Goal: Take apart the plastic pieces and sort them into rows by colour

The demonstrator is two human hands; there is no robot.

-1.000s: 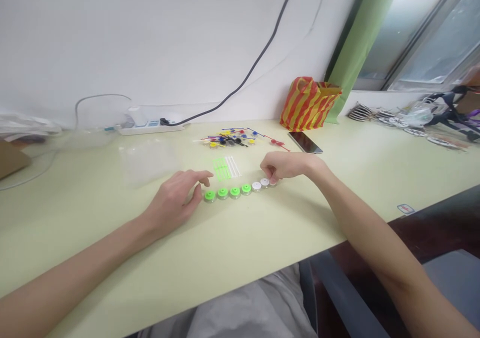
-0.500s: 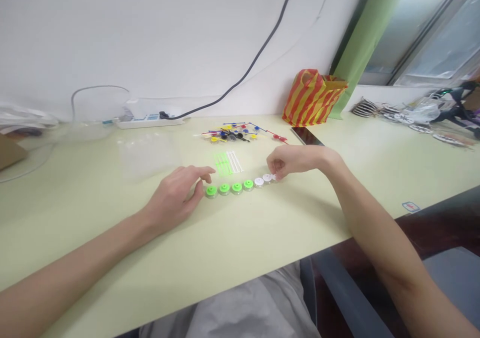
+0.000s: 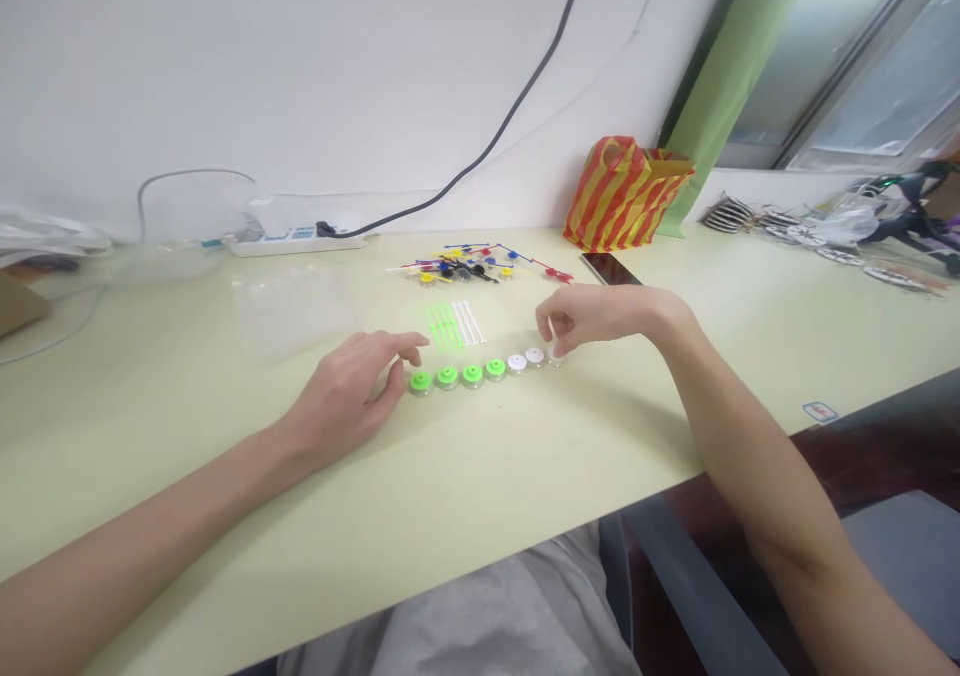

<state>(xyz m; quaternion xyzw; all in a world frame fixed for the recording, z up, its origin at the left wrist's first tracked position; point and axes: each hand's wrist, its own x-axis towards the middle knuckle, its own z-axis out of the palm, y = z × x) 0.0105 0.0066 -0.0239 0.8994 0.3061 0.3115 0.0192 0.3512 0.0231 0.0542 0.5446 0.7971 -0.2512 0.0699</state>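
Observation:
A row of small round pieces with clear bases runs across the table in front of me. At its left end are several green-topped pieces [image 3: 472,374], followed on the right by three white-topped pieces [image 3: 534,357]. My right hand [image 3: 581,318] is over the rightmost white-topped piece [image 3: 555,358]; its thumb touches or nearly touches that piece, and the index finger is bent apart from the thumb. My left hand [image 3: 356,381] rests by the green end, fingers loosely apart, holding nothing. Behind the row lie green plastic arrows [image 3: 445,327] and white plastic arrows [image 3: 469,324], side by side.
Farther back is a pile of coloured arrows and round pieces [image 3: 457,268]. A phone [image 3: 609,269] lies before a red-yellow striped bag [image 3: 626,196]. A clear plastic bag [image 3: 292,306] and a power strip [image 3: 292,243] are at the left. Striped discs [image 3: 802,240] lie far right.
My right thumb and index finger, earlier closed at the rightmost white-topped piece, have parted, and more of that piece shows. My left hand stays in place; the view has shifted slightly.

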